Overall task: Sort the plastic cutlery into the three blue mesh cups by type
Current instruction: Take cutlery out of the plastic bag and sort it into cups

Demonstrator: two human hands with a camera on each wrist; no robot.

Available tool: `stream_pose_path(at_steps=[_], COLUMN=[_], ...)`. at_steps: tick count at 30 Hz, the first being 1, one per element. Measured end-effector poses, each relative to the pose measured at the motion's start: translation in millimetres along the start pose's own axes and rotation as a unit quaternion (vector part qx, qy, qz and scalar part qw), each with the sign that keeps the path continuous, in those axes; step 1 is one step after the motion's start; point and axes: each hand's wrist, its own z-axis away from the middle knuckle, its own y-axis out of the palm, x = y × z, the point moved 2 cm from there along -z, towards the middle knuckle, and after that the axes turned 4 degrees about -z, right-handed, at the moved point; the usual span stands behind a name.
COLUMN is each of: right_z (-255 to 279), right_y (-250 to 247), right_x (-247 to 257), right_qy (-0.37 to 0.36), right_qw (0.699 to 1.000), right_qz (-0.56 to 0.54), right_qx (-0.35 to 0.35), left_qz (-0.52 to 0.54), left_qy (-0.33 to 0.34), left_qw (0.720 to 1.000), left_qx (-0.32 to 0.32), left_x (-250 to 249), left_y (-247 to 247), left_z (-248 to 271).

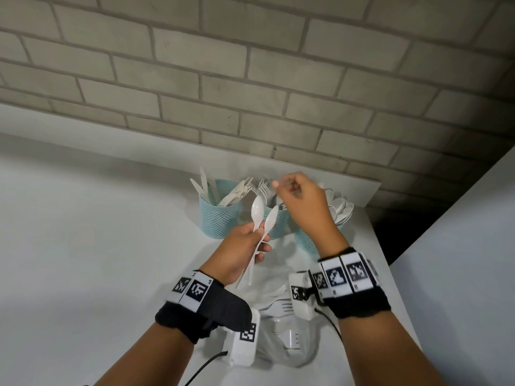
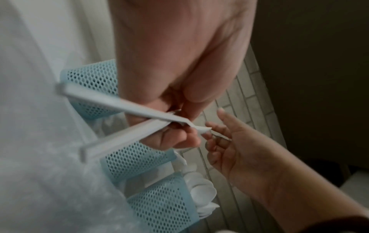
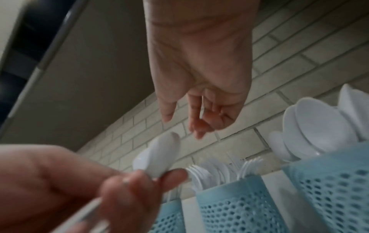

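White table [image 1: 83, 246] under a brick wall [image 1: 250, 65]; the table's right edge runs out of the head view at 4 o'clock.

Clear plastic bag [image 1: 289, 338] at 6 o'clock, between the wrists. Contents hard to read: one fork [image 1: 281, 305] and one spoon bowl [image 1: 276, 291] show through. The rest is too pale to count.

Three blue mesh cups at 12 o'clock, in a row along the wall. Left cup [image 1: 220, 218] holds knives; the count is unclear because the blades overlap. The middle cup [image 1: 278, 221] holds forks, and the hands cover most of it. The right forearm hides most of the right cup [image 1: 305, 240]. A stack of spoon bowls [image 1: 341, 208] shows above its rim, too tightly nested to count.

Left hand [image 1: 245, 246], at centre, fingers curled around two white spoons [image 1: 263, 218], bowls up toward 12 o'clock. In the left wrist view the two handles cross in an X just below the fist. The handle ends are blurred.

Right hand [image 1: 301, 196], at 1 o'clock of the left hand, raised over the middle cup. Thumb and forefinger are drawn together. The left wrist view shows a thin pale sliver near those fingertips, but whether they pinch anything cannot be told; motion blur covers it. The other fingers hang loosely curled.

Two wrist bands with black-and-white markers, one per wrist.
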Motion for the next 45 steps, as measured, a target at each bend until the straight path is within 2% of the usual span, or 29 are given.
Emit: stream_pose_path(at_steps=[3, 4, 6, 8, 10, 12, 15, 19, 23, 26, 29, 31, 32, 35, 36, 37, 39, 43, 45], right_z=[28.6, 34.2, 41.2, 45.6, 49.5, 51.8, 53.2, 50.6, 31.7, 23.5, 19.9, 15.4, 13.4, 9.6, 9.0, 8.9, 8.0, 7.8, 10.6], right_y=[2.4, 4.0, 5.3, 4.4, 3.3, 2.1, -1.1, -9.0, -40.1, -77.9, -102.8, -105.8, -104.4, -94.3, -89.4, -84.4, -75.3, -58.3, -56.8], right_x=[-0.3, -3.9, -10.3, -14.1, -15.5, -17.2, -22.2, -26.4, -28.0, -12.6, -4.2, -8.0, -11.2, -19.2, -22.8, -25.9, -35.8, -56.5, -55.6], right_qy=[0.051, 0.067, 0.105, 0.152, 0.180, 0.186, 0.174, 0.158, 0.115, 0.056, 0.000, -0.037, -0.052, -0.099, -0.124, -0.139, -0.126, -0.021, -0.002], right_qw=[0.992, 0.989, 0.984, 0.973, 0.960, 0.951, 0.953, 0.977, 0.990, 0.979, 0.958, 0.945, 0.938, 0.917, 0.910, 0.906, 0.909, 0.927, 0.927], right_qz=[0.003, -0.007, -0.047, -0.118, -0.181, -0.218, -0.217, -0.111, -0.024, 0.038, 0.082, 0.119, 0.145, 0.215, 0.231, 0.244, 0.263, 0.334, 0.353], right_qx=[0.116, 0.135, 0.138, 0.125, 0.118, 0.116, 0.118, 0.093, -0.073, -0.192, -0.274, -0.302, -0.310, -0.321, -0.320, -0.317, -0.298, -0.168, -0.125], left_qz=[-0.054, -0.080, -0.193, -0.328, -0.370, -0.379, -0.384, -0.334, -0.319, -0.337, -0.377, -0.432, -0.477, -0.608, -0.628, -0.636, -0.633, -0.630, -0.636], left_qy=[0.022, 0.031, 0.080, 0.158, 0.205, 0.214, 0.187, 0.133, 0.108, 0.093, 0.050, 0.019, 0.008, -0.015, -0.025, -0.034, -0.042, -0.042, -0.045], left_qw=[0.998, 0.996, 0.978, 0.932, 0.905, 0.899, 0.904, 0.933, 0.941, 0.937, 0.925, 0.900, 0.876, 0.783, 0.766, 0.758, 0.761, 0.763, 0.758], left_qx=[-0.008, -0.004, 0.001, 0.013, 0.029, 0.034, 0.010, -0.029, -0.018, -0.017, 0.010, 0.050, 0.075, 0.133, 0.139, 0.140, 0.139, 0.136, 0.136], left_x=[0.8, 0.6, 0.5, 0.4, 0.6, 1.4, 3.3, 7.1, 8.2, 10.9, 19.0, 25.6, 28.8, 37.1, 38.8, 40.6, 43.3, 44.8, 45.8], left_y=[7.0, 10.5, 16.6, 21.8, 24.7, 24.1, 19.9, 14.7, 13.8, 8.3, 6.0, 6.6, 7.3, 8.5, 7.9, 6.6, 4.1, 0.2, -1.7], left_z=[2.3, 4.3, 8.2, 13.1, 16.4, 16.7, 16.3, 13.2, 13.8, 14.5, 12.6, 12.1, 12.5, 16.2, 17.8, 18.3, 18.3, 20.3, 21.8])
